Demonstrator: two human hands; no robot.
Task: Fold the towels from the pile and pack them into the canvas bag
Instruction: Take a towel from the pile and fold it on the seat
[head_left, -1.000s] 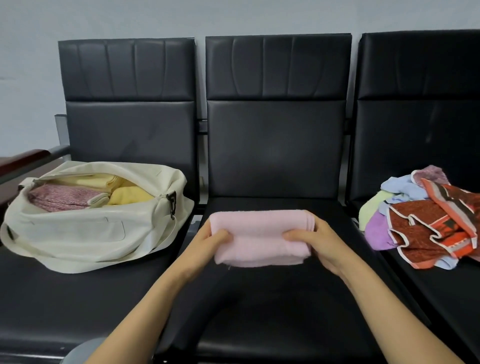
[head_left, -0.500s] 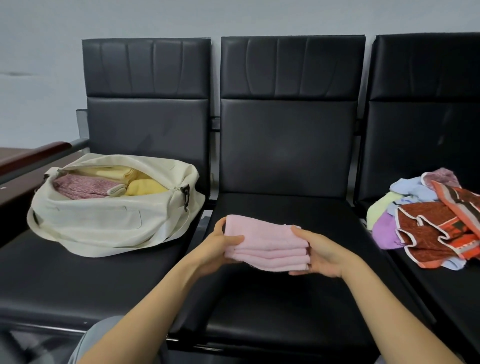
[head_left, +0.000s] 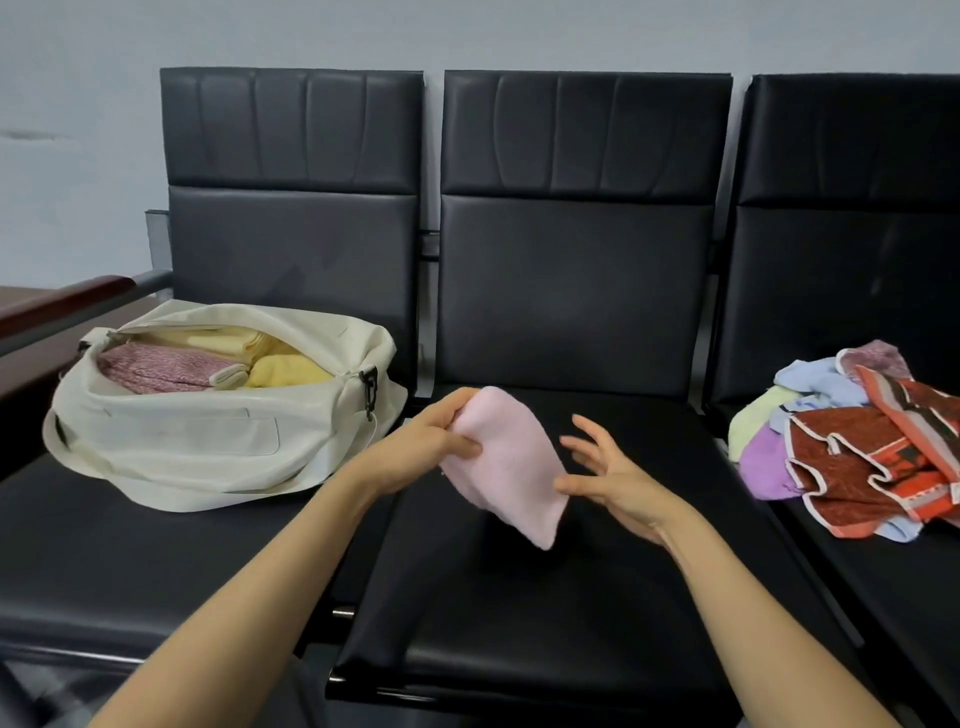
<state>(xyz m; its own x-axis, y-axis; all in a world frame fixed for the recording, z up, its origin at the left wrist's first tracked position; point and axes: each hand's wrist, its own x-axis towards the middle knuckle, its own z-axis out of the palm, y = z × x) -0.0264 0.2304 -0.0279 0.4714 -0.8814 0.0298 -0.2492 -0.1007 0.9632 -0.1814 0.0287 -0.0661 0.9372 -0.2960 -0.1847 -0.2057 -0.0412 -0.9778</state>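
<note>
A folded pink towel (head_left: 511, 462) hangs tilted above the middle seat, its lower end pointing down and right. My left hand (head_left: 434, 444) pinches its upper left end. My right hand (head_left: 605, 470) is just right of the towel with fingers spread, off the cloth. The cream canvas bag (head_left: 208, 441) lies open on the left seat, with a mottled pink towel (head_left: 150, 366) and yellow towels (head_left: 283, 369) inside. The pile of unfolded towels (head_left: 852, 441) sits on the right seat.
Three black padded seats (head_left: 545, 597) stand in a row against a grey wall. A wooden armrest (head_left: 67, 296) runs at the far left beside the bag. Bare seat cushion lies below my hands.
My right hand has let go of the pink towel and opened. My left hand alone now carries it, swung leftward toward the bag, so the towel hangs tilted.
</note>
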